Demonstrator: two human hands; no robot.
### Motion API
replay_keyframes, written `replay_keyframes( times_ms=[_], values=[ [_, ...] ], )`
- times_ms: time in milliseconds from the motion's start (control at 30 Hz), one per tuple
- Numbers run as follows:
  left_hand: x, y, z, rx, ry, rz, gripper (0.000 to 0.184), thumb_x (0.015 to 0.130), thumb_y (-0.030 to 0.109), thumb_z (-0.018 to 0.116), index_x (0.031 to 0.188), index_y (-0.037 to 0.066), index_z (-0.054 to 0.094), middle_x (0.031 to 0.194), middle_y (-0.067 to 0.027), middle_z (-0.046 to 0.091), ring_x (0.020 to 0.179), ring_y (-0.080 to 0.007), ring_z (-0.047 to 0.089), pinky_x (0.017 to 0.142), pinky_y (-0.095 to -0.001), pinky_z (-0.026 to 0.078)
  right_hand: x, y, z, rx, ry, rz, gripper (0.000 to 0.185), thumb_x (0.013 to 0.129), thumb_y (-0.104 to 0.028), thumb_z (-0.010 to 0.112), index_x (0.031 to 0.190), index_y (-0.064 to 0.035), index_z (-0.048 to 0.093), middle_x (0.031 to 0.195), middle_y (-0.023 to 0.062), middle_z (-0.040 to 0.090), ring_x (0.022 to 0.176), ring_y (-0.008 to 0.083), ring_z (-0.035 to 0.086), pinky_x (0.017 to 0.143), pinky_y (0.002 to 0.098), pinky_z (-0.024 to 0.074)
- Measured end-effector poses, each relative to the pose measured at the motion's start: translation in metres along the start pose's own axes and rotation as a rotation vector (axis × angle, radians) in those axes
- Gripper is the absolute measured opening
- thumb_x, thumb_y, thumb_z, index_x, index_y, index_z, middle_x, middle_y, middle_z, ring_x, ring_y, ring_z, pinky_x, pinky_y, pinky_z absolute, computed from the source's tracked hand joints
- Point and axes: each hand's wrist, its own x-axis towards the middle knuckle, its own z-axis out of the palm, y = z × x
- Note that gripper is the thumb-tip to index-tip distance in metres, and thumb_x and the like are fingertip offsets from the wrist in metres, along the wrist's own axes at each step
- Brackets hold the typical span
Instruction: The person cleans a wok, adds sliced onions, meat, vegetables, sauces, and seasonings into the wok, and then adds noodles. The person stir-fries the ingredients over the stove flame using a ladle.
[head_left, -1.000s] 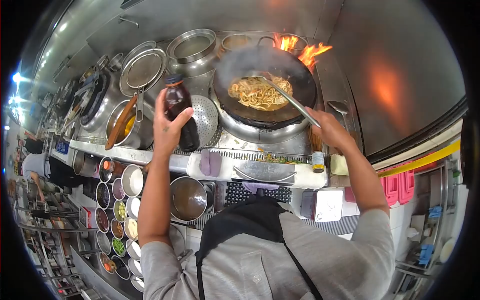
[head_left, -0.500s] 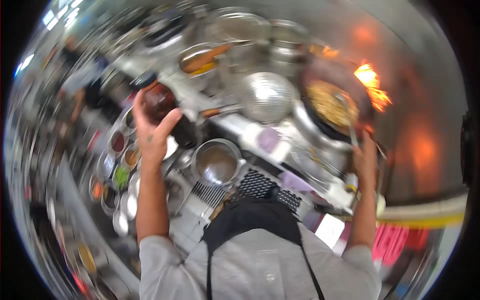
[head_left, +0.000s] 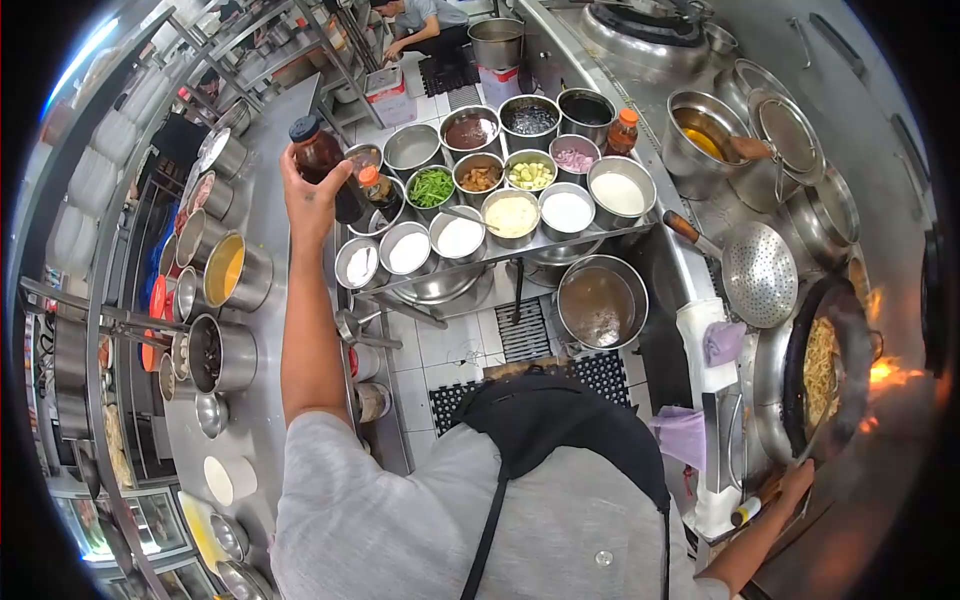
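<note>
My left hand (head_left: 312, 195) is wrapped round a dark sauce bottle (head_left: 320, 150) with a black cap, held up over the rack of metal pots. Just beside it, a smaller bottle with an orange cap (head_left: 378, 185) stands among the pots. At the lower right, my right hand (head_left: 797, 482) is closed on the handle of a long metal cooking utensil whose head I cannot make out. This utensil reaches to the wok (head_left: 800, 370), where noodles (head_left: 822, 370) lie. Flames (head_left: 885, 373) flare at the wok's far side.
Several pots hold chopped greens (head_left: 432, 187), white powders and sauces. A perforated strainer (head_left: 760, 275) rests by the stove. An oil pot (head_left: 700, 130) stands behind it. Steel counter (head_left: 290, 300) runs along my left. Another person (head_left: 425, 30) crouches at the back.
My view has swung left, so the wok and right hand now appear farther right. The left hand still holds the bottle, now over the pot rack. Flames by the wok look lower.
</note>
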Motion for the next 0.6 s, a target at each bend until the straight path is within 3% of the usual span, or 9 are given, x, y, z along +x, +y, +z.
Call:
replay_keyframes(
  times_ms=[100, 200, 267, 300, 367, 400, 467, 500, 600],
  values=[
    [0.005, -0.066, 0.004, 0.048, 0.057, -0.024, 0.081, 0.069, 0.023, 0.082, 0.132, -0.005, 0.039, 0.120, -0.0163, 0.051, 0.109, -0.0243, 0.054, 0.096, -0.0343, 0.043, 0.004, -0.014, -0.003, 0.233, 0.088, -0.112, 0.035, 0.083, -0.003, 0.057, 0.116, 0.0073, 0.052, 0.091, 0.0254, 0.060, 0.087, 0.0416, 0.060, 0.077, 0.0464, 0.0457],
    [0.001, -0.121, 0.019, -0.043, 0.082, -0.131, 0.084, 0.069, 0.028, 0.083, 0.132, -0.006, 0.038, 0.121, -0.0196, 0.051, 0.114, -0.0279, 0.053, 0.099, -0.0370, 0.041, 0.017, -0.007, 0.008, 0.352, 0.074, -0.003, 0.037, 0.084, -0.004, 0.051, 0.120, 0.0042, 0.052, 0.090, 0.0235, 0.060, 0.088, 0.0389, 0.061, 0.079, 0.0433, 0.0466],
    [-0.004, -0.135, 0.023, 0.167, 0.073, -0.153, 0.085, 0.069, 0.036, 0.083, 0.130, -0.005, 0.041, 0.122, -0.0199, 0.051, 0.115, -0.0314, 0.052, 0.100, -0.0393, 0.040, 0.004, -0.025, -0.009, 0.729, -0.104, 0.203, 0.045, 0.084, -0.007, 0.049, 0.128, -0.0007, 0.049, 0.093, 0.0191, 0.062, 0.077, 0.0302, 0.062, 0.068, 0.0363, 0.0499],
    [-0.006, -0.152, 0.025, 0.297, 0.052, -0.146, 0.079, 0.071, 0.032, 0.082, 0.128, -0.006, 0.043, 0.125, -0.0204, 0.050, 0.116, -0.0320, 0.051, 0.099, -0.0410, 0.040, 0.006, 0.004, 0.008, 0.989, -0.111, 0.134, 0.049, 0.086, -0.008, 0.049, 0.135, -0.0056, 0.046, 0.085, 0.0102, 0.062, 0.061, 0.0180, 0.056, 0.051, 0.0271, 0.0459],
    [-0.010, -0.164, 0.030, 0.122, -0.093, -0.235, 0.054, 0.072, 0.023, 0.083, 0.106, -0.008, 0.055, 0.113, -0.0193, 0.058, 0.100, -0.0269, 0.058, 0.086, -0.0390, 0.047, -0.029, -0.030, -0.033, 1.274, -0.134, 0.272, 0.043, 0.091, -0.007, 0.046, 0.135, -0.0097, 0.048, 0.069, -0.0008, 0.052, 0.050, 0.0085, 0.048, 0.038, 0.0241, 0.0375],
    [-0.013, -0.168, 0.034, 0.040, -0.161, -0.287, 0.042, 0.073, 0.018, 0.084, 0.095, -0.009, 0.060, 0.108, -0.0187, 0.062, 0.092, -0.0243, 0.061, 0.080, -0.0380, 0.051, -0.060, -0.108, -0.087, 1.318, 0.024, 0.424, 0.042, 0.092, -0.008, 0.046, 0.134, -0.0120, 0.047, 0.065, -0.0013, 0.051, 0.046, 0.0090, 0.046, 0.037, 0.0248, 0.0364],
    [-0.018, -0.238, 0.026, 0.283, -0.185, -0.228, 0.069, 0.066, 0.028, 0.088, 0.107, -0.014, 0.051, 0.105, -0.0221, 0.058, 0.093, -0.0321, 0.059, 0.087, -0.0412, 0.051, -0.046, -0.064, -0.075, 1.206, -0.040, 0.428, 0.040, 0.091, -0.006, 0.047, 0.131, -0.0117, 0.049, 0.057, -0.0023, 0.044, 0.042, 0.0096, 0.043, 0.035, 0.0265, 0.0353],
    [-0.029, -0.283, 0.033, 0.237, -0.025, -0.084, 0.081, 0.065, 0.030, 0.089, 0.113, -0.017, 0.044, 0.105, -0.0215, 0.056, 0.094, -0.0323, 0.057, 0.089, -0.0415, 0.050, -0.048, -0.067, -0.086, 1.114, -0.026, 0.480, 0.039, 0.090, -0.006, 0.047, 0.129, -0.0103, 0.050, 0.057, -0.0011, 0.046, 0.042, 0.0108, 0.045, 0.035, 0.0278, 0.0366],
    [-0.037, -0.311, 0.038, 0.263, -0.040, -0.270, 0.087, 0.066, 0.035, 0.087, 0.120, -0.015, 0.041, 0.116, -0.0272, 0.052, 0.103, -0.0367, 0.056, 0.092, -0.0440, 0.048, -0.050, -0.062, -0.093, 0.915, 0.012, 0.554, 0.051, 0.087, -0.010, 0.051, 0.137, -0.0029, 0.043, 0.060, 0.0065, 0.053, 0.042, 0.0158, 0.051, 0.037, 0.0334, 0.0420]
  ],
)
